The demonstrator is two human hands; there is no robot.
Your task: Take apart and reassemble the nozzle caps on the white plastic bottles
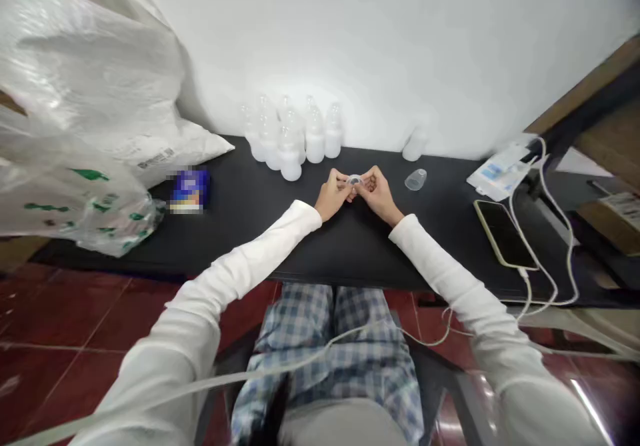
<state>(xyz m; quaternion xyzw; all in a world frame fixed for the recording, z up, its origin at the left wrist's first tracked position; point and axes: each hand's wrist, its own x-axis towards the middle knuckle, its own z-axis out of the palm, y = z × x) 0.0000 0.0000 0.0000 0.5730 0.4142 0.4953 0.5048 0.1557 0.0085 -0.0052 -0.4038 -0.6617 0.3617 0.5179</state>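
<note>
Both hands meet over the middle of the black table (250, 233). Between their fingertips is a small round ring-shaped piece (355, 180), whitish and partly see-through. My left hand (333, 195) is closed, pinching its left side. From the right, my right hand (379, 196) pinches the same piece, fingers curled under it. What lies beneath the fingers is hidden. A clear domed cap (416, 179) rests on its side to the right of my hands. Behind it, by the wall, stands a white bottle (414, 146) whose upper part blends into the wall.
Several white bottles with clear domed tops (290, 156) stand grouped against the wall. To the left are a blue packet (190, 189) and large white plastic bags (90, 66). A phone (505, 234), white cables (565, 233) and a white-blue packet (500, 173) lie at right.
</note>
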